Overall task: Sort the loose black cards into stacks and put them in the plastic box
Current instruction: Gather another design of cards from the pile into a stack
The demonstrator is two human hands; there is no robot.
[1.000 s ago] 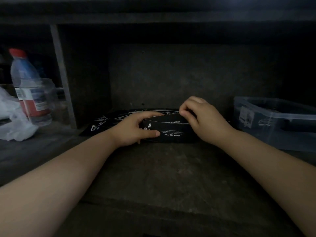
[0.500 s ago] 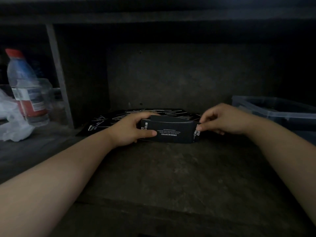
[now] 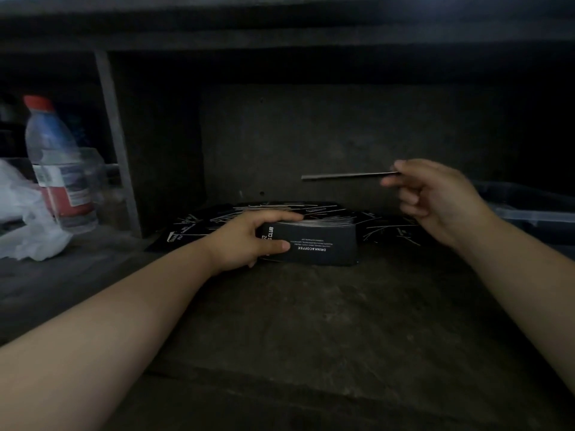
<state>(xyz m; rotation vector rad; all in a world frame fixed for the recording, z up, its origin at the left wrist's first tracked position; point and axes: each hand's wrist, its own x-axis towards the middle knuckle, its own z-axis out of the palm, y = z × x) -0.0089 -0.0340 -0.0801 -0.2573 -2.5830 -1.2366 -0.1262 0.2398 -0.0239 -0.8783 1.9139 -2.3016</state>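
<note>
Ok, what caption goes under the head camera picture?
Left hand grips a stack of black printed cards while right hand pinches one black card aloft.

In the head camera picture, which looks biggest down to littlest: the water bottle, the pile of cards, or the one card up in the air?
1. Water bottle: biggest.
2. Pile of cards, held by the left hand.
3. One card, pinched by the right hand: seen edge-on, just a thin line.

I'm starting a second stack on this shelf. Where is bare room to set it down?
Bare shelf lies on the near side of the stack the left hand grips. Crowded: loose cards behind and right of it, bottle and bag left, plastic box right.
</note>
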